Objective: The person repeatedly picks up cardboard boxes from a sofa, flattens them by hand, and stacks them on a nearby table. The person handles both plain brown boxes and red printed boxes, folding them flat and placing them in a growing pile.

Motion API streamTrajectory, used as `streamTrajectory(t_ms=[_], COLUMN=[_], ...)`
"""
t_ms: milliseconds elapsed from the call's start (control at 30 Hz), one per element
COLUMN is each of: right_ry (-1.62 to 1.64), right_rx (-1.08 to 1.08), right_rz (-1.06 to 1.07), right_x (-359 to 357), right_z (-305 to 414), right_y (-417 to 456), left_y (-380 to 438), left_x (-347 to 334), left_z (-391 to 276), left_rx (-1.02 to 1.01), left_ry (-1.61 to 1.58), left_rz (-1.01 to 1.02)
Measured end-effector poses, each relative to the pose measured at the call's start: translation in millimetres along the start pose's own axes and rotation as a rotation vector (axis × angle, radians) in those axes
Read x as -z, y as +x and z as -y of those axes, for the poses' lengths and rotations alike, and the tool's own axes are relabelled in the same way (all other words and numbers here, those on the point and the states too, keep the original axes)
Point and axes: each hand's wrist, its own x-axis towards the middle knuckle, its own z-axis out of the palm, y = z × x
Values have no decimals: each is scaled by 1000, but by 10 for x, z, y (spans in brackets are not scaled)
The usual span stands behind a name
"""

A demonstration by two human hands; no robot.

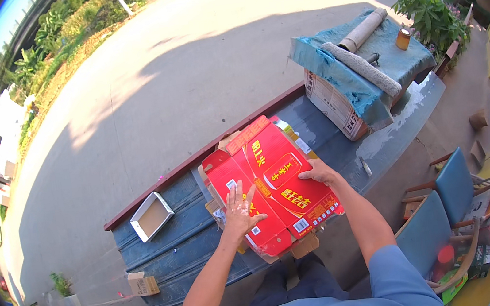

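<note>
A flattened red cardboard drink carton (270,168) with yellow printing lies before me on a pile of flattened cardboard. My left hand (239,211) rests on its left part, palm down with the fingers spread. White residue marks the back of that hand. My right hand (321,171) grips the carton's right edge, the thumb on top and the other fingers hidden beneath. Brown cardboard (306,245) pokes out under the near edge. The pile sits on a blue ribbed metal surface (184,254).
A shallow white box (152,216) and a small brown carton (143,284) stand at the left. A blue-draped box (356,78) at the far right bears a paint roller (361,68), a cardboard tube (363,29) and an amber jar (402,39). Blue-backed chairs (424,227) stand right.
</note>
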Motion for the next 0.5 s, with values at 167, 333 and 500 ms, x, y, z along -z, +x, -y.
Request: streamTrajectory(t_ms=[167, 333, 500], right_ry=[-541, -979, -878], right_rx=[135, 374, 375], right_rz=[-500, -677, -610], right_x=[-521, -756, -683], right_z=[-983, -1228, -1313], right_y=[442, 365, 443], left_y=[167, 282, 304], left_x=[-926, -1140, -1150], left_z=[432, 600, 675], left_rx=[166, 130, 99], left_ry=[110, 63, 40], left_rz=[246, 376, 433])
